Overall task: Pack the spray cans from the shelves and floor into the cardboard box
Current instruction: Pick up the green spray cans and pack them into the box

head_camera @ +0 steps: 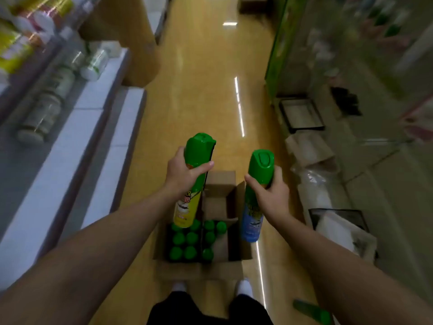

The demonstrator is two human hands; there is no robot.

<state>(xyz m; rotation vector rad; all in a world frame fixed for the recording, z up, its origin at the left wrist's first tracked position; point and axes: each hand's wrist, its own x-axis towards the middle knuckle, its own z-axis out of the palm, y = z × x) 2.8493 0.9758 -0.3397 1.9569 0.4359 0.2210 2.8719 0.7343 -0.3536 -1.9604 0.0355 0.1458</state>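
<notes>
- My left hand is curled round the yellow can just under its green cap, thumb across the front. The can hangs upright above the left half of the cardboard box.
- My right hand is wrapped the same way round the blue can, also upright. It hangs above the box's right wall and not yet over the opening.
- Inside the box the packed cans stand cap-up, filling the near left part. Bare cardboard shows in the near right corner and across the far end.
- I judge the step to be lowering both cans into those gaps. I would bring the blue one inward first, so that its base clears the right wall and the raised flap.
- I would keep each can vertical and aim its base at bare cardboard, not at a green cap. I would let go only once it stands firm against its neighbours.
- One hand at a time seems safer, since two cans going down together could knock the standing rows.
- Another green can lies on the floor near the box's right side. More cans, blurred, sit on shelves to the box's left.
</notes>
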